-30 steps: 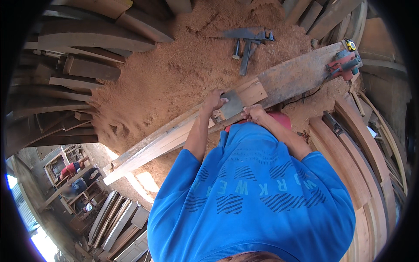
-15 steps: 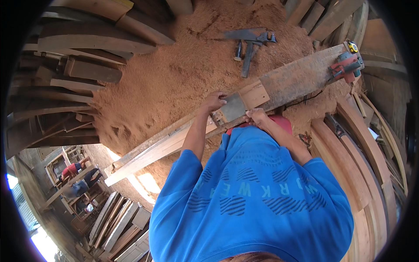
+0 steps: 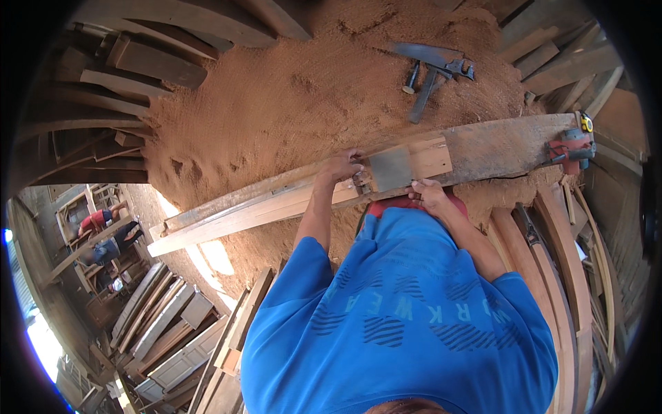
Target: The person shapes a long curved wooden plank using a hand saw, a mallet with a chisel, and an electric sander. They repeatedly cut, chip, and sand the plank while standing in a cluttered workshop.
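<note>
Left hand [image 3: 343, 166], fingers curled, lies left of the grey sheet [image 3: 391, 170]; right hand [image 3: 429, 195], likewise curled, sits at its near right corner. Neither grip is discernible.

Head-worn fisheye, facing steeply down: blue shirt [image 3: 407, 331] close, left hand [image 3: 340, 168], right hand [image 3: 430, 196] farther.

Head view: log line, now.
left hand: by left edge of grey sheet | right hand: by its near right corner | handsaw: on sawdust | power tool: at right end of plank
</note>
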Motion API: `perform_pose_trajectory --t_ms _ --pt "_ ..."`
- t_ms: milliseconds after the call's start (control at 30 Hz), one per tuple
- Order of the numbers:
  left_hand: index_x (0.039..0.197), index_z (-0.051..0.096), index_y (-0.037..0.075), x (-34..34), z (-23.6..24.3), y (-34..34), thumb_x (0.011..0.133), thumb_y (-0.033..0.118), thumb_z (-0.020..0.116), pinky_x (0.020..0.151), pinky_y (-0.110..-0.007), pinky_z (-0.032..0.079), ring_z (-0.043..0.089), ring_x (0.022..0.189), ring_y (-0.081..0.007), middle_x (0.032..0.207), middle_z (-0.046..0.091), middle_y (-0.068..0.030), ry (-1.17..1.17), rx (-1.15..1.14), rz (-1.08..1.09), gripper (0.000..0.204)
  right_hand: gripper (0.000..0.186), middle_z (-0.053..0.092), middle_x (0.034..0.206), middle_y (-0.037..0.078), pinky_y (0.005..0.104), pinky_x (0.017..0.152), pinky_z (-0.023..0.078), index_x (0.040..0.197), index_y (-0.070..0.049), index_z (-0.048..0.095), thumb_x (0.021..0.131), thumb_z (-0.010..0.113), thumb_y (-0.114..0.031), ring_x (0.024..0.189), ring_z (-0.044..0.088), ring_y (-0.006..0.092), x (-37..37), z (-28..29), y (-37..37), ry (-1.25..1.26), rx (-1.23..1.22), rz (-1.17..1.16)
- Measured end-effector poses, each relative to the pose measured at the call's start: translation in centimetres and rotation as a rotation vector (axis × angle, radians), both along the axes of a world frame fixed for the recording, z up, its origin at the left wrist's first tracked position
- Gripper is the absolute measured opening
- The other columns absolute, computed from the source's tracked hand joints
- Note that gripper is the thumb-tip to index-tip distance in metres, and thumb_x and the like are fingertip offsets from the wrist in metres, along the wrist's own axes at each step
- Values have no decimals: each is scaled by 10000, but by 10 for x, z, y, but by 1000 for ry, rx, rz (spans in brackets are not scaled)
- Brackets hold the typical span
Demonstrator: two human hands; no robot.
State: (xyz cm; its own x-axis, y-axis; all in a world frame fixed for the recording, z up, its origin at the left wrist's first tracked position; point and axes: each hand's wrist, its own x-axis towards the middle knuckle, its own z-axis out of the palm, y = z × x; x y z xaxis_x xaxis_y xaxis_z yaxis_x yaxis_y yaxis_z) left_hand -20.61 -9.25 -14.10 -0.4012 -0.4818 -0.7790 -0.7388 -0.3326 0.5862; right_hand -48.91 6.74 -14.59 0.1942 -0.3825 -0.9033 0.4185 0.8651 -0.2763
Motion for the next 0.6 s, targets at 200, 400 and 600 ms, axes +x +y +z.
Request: perform_pose_trajectory --t_ms 200,400,600 --pt "1341 565 29 -4 -9 10 917 210 696 939 -320 502 627 1131 -202 1202 681 -120 248 51 380 479 163 708 983 71 291 675 544 1040 -49 636 1007 577 -198 773 621 116 -4 2 -2 23 -2 43" --pt "1308 610 46 -34 24 -3 923 249 696 938 -320 505 649 1095 -211 1181 697 -129 82 -28 136 443 180 704 976 75 294 643 559 1074 -37 636 999 604 -197 754 635 126 -4 -6 3 41 13 34" --pt "1289 639 73 -58 21 -11 890 260 695 987 -395 494 633 1143 -307 1210 667 -197 6 -197 -160 444 172 705 900 66 274 592 520 974 -37 653 997 604 -200 698 616 119 1 10 -5 108 12 34"
